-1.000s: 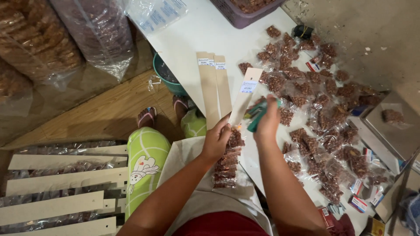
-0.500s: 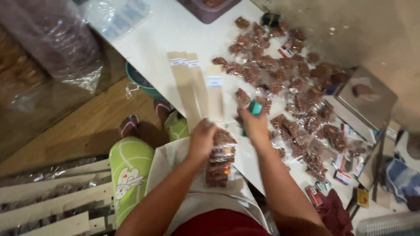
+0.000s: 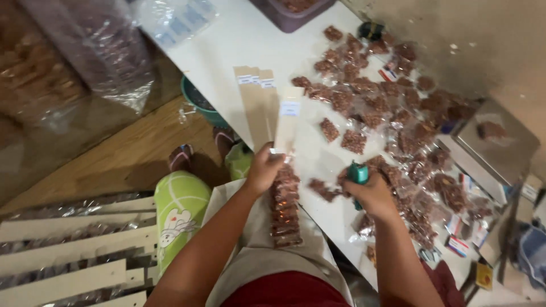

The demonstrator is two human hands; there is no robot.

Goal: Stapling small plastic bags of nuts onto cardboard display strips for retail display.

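Holding a long cardboard strip (image 3: 286, 128) near its middle, the left hand (image 3: 265, 168) has its grip closed where bare card meets a hanging run of small brown snack packets (image 3: 284, 207). The strip looks light, thin and bendy, best pinched at that junction. Right of the strip, the right hand (image 3: 372, 193) is clenched round a teal stapler (image 3: 358, 173) over the white tabletop (image 3: 227, 51).

A white table (image 3: 227, 40) stands on a wooden floor (image 3: 114, 153) beside a rough grey wall (image 3: 483, 34).
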